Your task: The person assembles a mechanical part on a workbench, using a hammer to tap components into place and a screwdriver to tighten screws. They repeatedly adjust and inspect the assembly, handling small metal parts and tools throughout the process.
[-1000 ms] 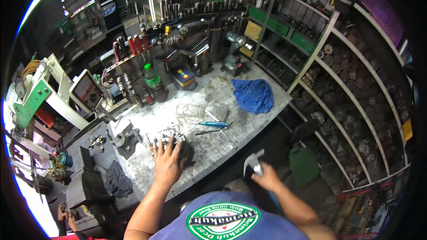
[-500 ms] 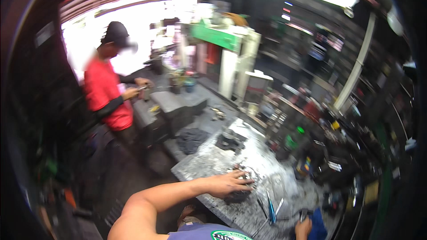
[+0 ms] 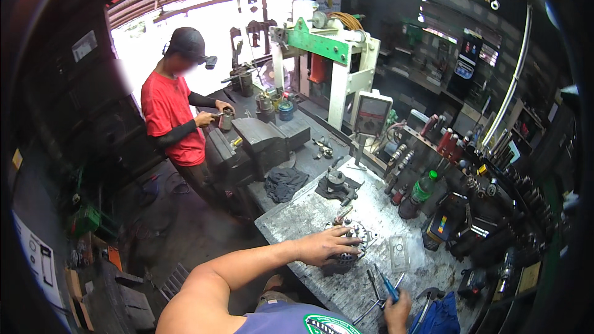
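Left hand (image 3: 325, 245) on round motor part (image 3: 354, 242)

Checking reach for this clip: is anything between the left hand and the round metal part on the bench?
Nothing visible. The left hand already lies on the round metal part, fingers spread over its top. The right hand is apart, near the blue-handled tool.

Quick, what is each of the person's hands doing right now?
Left hand: open, fingers spread on the round metal part on the workbench.
Right hand: closed around a blue-handled tool.
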A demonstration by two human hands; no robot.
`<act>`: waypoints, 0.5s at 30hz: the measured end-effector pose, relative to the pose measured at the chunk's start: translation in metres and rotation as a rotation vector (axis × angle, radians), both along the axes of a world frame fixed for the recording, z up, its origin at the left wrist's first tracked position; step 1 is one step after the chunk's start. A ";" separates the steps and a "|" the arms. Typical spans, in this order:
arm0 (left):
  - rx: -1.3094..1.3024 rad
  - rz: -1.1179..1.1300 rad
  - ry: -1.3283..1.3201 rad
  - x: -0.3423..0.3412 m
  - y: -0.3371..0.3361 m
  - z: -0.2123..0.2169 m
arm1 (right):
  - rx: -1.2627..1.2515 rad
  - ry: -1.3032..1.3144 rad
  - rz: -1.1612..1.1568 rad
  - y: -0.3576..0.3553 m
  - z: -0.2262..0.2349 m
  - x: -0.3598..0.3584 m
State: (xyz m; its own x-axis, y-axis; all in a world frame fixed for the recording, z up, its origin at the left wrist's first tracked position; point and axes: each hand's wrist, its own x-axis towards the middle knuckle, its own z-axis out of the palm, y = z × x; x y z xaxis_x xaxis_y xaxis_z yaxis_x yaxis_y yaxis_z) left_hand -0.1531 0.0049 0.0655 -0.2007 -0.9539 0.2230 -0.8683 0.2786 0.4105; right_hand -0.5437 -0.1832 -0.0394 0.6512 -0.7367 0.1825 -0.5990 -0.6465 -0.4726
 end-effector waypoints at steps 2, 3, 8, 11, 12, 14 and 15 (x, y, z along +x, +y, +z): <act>-0.016 -0.042 0.006 0.008 0.000 0.001 | 0.037 -0.152 -0.036 -0.001 0.041 0.006; -0.040 -0.071 0.011 0.012 0.000 0.000 | 0.016 -0.211 -0.041 0.002 0.067 0.012; -0.383 0.110 0.046 0.017 0.022 -0.022 | 0.079 -0.347 0.031 0.046 0.195 0.058; -0.492 0.525 0.324 -0.005 0.037 -0.047 | 0.160 -0.528 0.229 0.072 0.230 0.094; -0.459 0.536 0.402 -0.010 0.040 -0.053 | 0.132 -0.541 0.305 0.078 0.234 0.110; -0.413 0.560 0.481 -0.016 0.045 -0.059 | 0.120 -0.481 0.393 0.088 0.239 0.137; -0.400 0.559 0.456 -0.017 0.046 -0.059 | 0.145 -0.410 0.399 0.091 0.241 0.149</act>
